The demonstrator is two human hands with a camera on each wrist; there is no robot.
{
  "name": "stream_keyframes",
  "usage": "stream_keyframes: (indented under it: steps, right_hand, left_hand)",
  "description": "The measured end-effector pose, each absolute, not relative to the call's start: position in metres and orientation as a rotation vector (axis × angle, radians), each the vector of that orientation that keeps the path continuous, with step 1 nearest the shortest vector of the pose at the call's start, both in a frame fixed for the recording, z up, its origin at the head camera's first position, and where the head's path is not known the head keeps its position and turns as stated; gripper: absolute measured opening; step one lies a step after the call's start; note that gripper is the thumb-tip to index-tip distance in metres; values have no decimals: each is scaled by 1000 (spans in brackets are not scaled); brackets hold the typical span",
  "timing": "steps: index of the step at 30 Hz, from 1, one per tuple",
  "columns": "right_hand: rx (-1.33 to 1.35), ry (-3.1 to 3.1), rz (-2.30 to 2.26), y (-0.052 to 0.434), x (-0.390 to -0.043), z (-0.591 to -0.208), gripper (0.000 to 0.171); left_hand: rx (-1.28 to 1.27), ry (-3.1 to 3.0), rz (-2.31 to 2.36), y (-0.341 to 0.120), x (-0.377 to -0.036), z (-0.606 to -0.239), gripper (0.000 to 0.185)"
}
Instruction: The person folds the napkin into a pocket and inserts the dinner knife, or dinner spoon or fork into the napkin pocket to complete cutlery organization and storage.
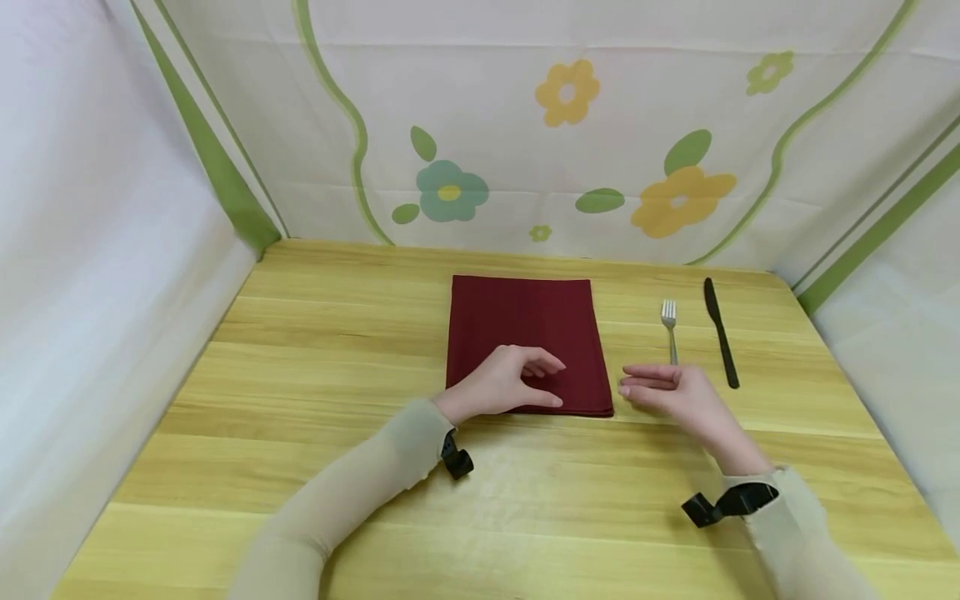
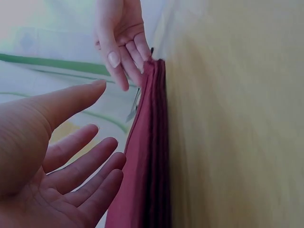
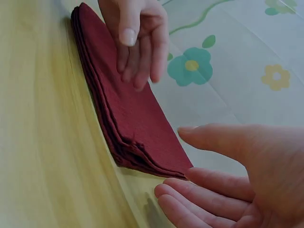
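A dark red cloth (image 1: pixel 525 312), folded into a flat rectangle of several layers, lies on the wooden table. My left hand (image 1: pixel 504 381) is over its near part, thumb and fingers apart with nothing between them; whether it touches the cloth I cannot tell. Just right of the cloth's near right corner is my right hand (image 1: pixel 675 396), its fingers loosely extended and holding nothing. In the right wrist view the stacked folded edges of the cloth (image 3: pixel 128 109) show beside that hand. A fork (image 1: pixel 670 325) lies beyond the right hand, its handle end partly hidden by the fingers.
A dark knife (image 1: pixel 722 333) lies to the right of the fork, roughly parallel to it. White fabric with printed flowers (image 1: pixel 450 192) hangs behind the table (image 1: pixel 300 350), and plain white fabric (image 1: pixel 112 250) stands along the left side.
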State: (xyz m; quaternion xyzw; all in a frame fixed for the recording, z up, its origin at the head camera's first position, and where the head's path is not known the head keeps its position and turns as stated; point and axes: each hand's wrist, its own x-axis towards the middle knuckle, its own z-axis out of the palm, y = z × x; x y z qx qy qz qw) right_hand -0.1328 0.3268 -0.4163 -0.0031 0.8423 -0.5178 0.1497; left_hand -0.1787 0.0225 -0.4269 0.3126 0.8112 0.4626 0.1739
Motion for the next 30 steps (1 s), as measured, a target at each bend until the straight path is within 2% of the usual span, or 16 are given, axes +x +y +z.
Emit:
stream_keyframes:
  steps: [10, 21, 30]
  right_hand:
    - [18, 2274, -1530, 320, -120, -422, 58]
    - [8, 2017, -1748, 310, -122, -430, 57]
    - [16, 1922, -1884, 301, -122, -436, 56]
  left_hand:
    - [963, 2240, 1274, 57, -172, -433, 46]
    - [927, 2253, 1241, 67, -172, -437, 39]
    - [867, 2305, 1290, 70, -173, -442, 22]
